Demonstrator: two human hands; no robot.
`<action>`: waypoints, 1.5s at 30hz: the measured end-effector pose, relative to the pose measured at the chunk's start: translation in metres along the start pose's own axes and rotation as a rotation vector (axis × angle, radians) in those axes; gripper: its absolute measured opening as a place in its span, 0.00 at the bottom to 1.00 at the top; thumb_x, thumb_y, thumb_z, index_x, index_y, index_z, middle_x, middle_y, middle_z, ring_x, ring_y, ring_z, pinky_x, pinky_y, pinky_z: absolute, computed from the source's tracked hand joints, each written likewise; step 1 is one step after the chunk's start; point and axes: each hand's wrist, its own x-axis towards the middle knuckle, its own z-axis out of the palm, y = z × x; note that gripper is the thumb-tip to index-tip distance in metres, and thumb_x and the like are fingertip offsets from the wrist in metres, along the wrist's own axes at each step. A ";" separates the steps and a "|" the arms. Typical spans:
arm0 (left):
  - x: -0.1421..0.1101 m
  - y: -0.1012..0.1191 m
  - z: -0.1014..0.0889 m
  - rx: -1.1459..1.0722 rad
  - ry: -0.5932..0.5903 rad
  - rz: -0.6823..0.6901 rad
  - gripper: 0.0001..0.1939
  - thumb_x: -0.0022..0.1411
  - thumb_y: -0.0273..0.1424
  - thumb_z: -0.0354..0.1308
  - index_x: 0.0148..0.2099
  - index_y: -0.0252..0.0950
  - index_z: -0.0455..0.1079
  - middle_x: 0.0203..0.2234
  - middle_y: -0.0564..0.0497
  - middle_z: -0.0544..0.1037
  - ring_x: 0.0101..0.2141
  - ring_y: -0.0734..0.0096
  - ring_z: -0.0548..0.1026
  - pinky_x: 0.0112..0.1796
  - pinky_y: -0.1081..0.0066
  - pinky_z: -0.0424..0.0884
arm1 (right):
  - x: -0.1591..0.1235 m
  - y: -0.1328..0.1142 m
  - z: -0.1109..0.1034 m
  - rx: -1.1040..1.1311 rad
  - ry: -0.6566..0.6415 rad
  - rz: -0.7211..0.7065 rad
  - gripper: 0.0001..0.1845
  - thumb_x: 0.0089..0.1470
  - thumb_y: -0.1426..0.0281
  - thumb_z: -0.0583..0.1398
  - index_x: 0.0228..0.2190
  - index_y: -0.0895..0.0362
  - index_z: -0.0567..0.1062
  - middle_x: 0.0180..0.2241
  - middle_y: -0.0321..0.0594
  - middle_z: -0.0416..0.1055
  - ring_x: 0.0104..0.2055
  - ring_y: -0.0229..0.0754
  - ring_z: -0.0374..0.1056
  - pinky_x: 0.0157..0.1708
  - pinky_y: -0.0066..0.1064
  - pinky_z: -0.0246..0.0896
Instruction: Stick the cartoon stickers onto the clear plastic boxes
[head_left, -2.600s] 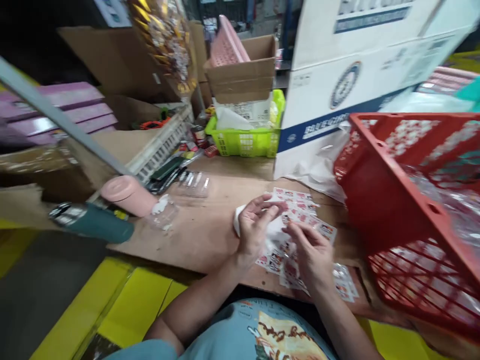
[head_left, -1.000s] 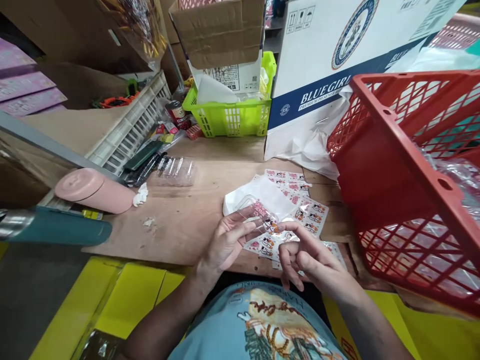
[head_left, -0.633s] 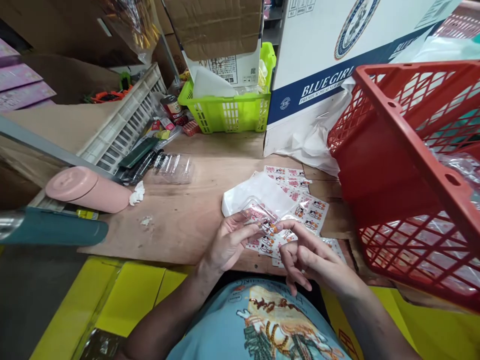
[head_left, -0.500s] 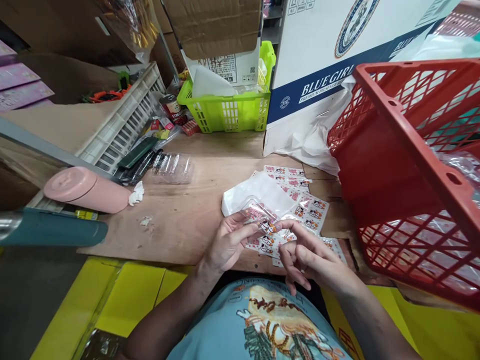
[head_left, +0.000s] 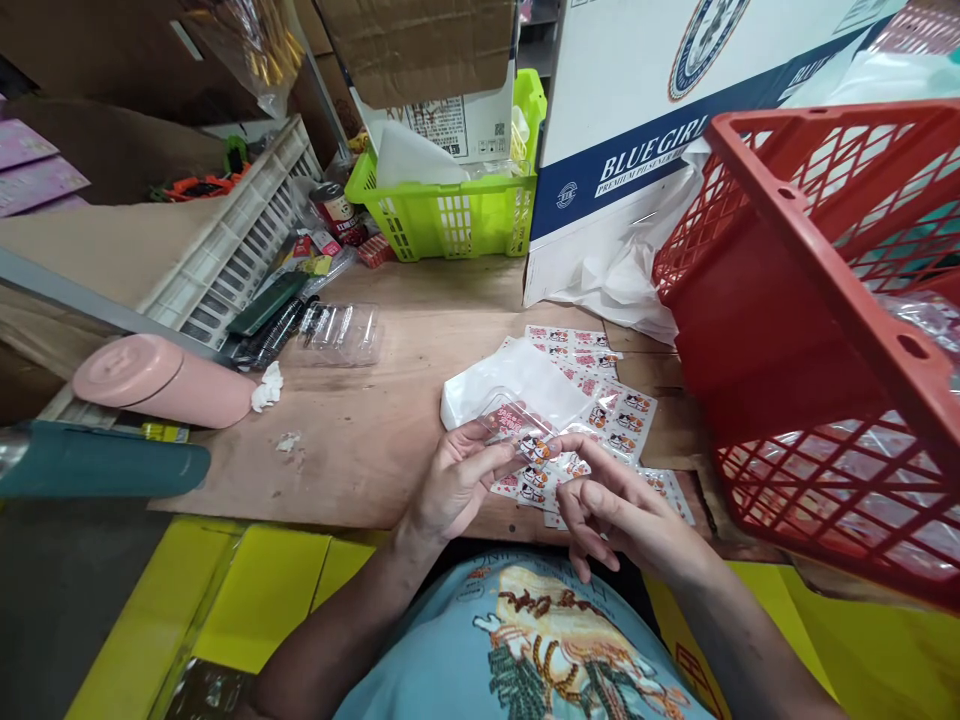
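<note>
My left hand (head_left: pixel 448 487) pinches a small clear plastic case (head_left: pixel 511 412) between thumb and fingers, over the near edge of the table. A cat sticker (head_left: pixel 535 448) with pink lettering shows on the case. My right hand (head_left: pixel 626 507) reaches in from the other side, its index fingertip against the right end of the case. Its remaining fingers are loosely bent and apart, with nothing held in them. Beneath and beyond the case lie a white sheet (head_left: pixel 517 375) and several cat sticker sheets (head_left: pixel 631 408), partly covered by my hands.
A red plastic basket (head_left: pixel 787 290) of clear packaging stands at the right. A green basket (head_left: pixel 457 225) and a large white-and-blue carton (head_left: pixel 622 120) are at the back. On the left are clear plastic packs (head_left: pixel 341 335), a pink bottle (head_left: pixel 165 380) and a teal bottle (head_left: pixel 112 458).
Both hands keep nearly the same pose around the plastic case, with the right index finger still at its end. The camera view has shifted slightly.
</note>
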 end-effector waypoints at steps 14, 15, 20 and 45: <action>0.001 0.001 0.001 0.023 -0.027 0.011 0.13 0.52 0.23 0.67 0.42 0.36 0.79 0.39 0.47 0.83 0.42 0.62 0.81 0.52 0.59 0.72 | 0.001 -0.001 0.006 -0.055 0.072 -0.001 0.28 0.63 0.58 0.57 0.58 0.53 0.53 0.18 0.23 0.60 0.14 0.29 0.51 0.21 0.28 0.67; 0.001 0.001 0.000 0.027 -0.023 0.014 0.13 0.52 0.24 0.67 0.42 0.36 0.79 0.39 0.47 0.83 0.42 0.61 0.81 0.52 0.59 0.72 | 0.000 -0.001 0.008 -0.073 0.088 0.005 0.28 0.63 0.58 0.57 0.58 0.53 0.53 0.18 0.23 0.60 0.15 0.29 0.51 0.21 0.28 0.67; 0.000 0.000 -0.001 0.041 -0.040 0.035 0.12 0.54 0.24 0.66 0.42 0.36 0.79 0.40 0.47 0.83 0.44 0.61 0.80 0.52 0.60 0.72 | 0.002 -0.006 0.016 -0.170 0.147 0.027 0.29 0.62 0.56 0.58 0.56 0.55 0.55 0.16 0.22 0.57 0.14 0.30 0.51 0.19 0.27 0.65; 0.001 -0.012 -0.002 0.055 0.067 0.127 0.04 0.59 0.31 0.65 0.37 0.37 0.80 0.39 0.48 0.83 0.42 0.61 0.81 0.48 0.58 0.76 | 0.008 -0.008 0.023 -0.475 0.259 -0.011 0.22 0.61 0.52 0.57 0.47 0.53 0.60 0.15 0.22 0.57 0.15 0.32 0.55 0.15 0.21 0.46</action>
